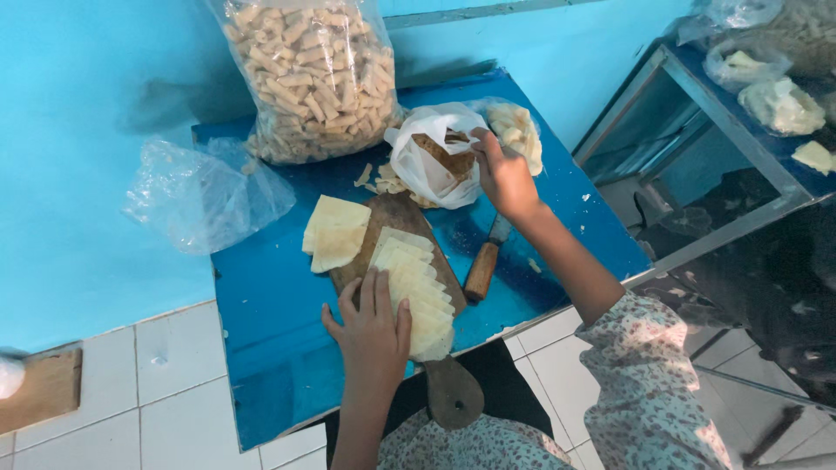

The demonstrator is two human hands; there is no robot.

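Thin dough sheets fanned on a wooden board, blue surface [261, 313].
Left hand [373, 331] lies flat, fingers spread, on the dough-sheet stack [420, 292]: likely light, limp, tearable, so lift by an edge. Right hand [503, 177] pinches the white plastic bag [427, 165] rim.

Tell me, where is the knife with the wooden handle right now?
The knife lies untouched on the blue table, just right of the wooden cutting board and partly under the person's right forearm, below the white bag.

1 head camera looks steeply down, close above the blue table [261, 305].
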